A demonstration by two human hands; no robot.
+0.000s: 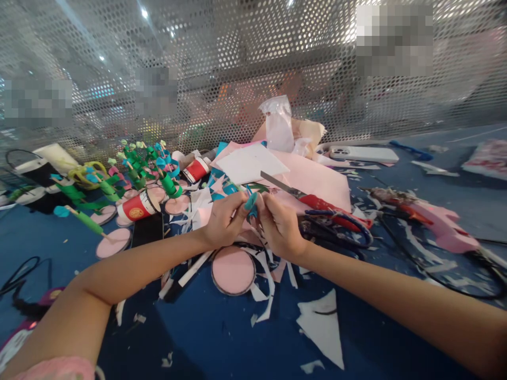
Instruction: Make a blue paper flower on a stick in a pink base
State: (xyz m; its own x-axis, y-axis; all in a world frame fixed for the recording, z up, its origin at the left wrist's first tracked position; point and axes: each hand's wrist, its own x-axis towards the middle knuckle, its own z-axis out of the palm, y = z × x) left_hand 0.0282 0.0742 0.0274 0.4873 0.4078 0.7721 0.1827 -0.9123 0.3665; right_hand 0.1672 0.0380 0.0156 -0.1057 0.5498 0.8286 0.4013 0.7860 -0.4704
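A small piece of teal paper is pinched between both hands at the middle of the head view. My left hand has its thumb and fingers closed on its left side. My right hand presses thumb against fingers on its right side. The fingers hide part of the piece. Just below the hands a round pink disc with a dark rim lies flat. Scissors with dark blue handles lie beside my right hand, next to a red-handled cutter with a long blade.
Paper flowers on green stems stand on pink discs at the left, near a red and white paper cup. A pink glue gun and a white phone lie right. Behind are pink sheets and a perforated metal screen.
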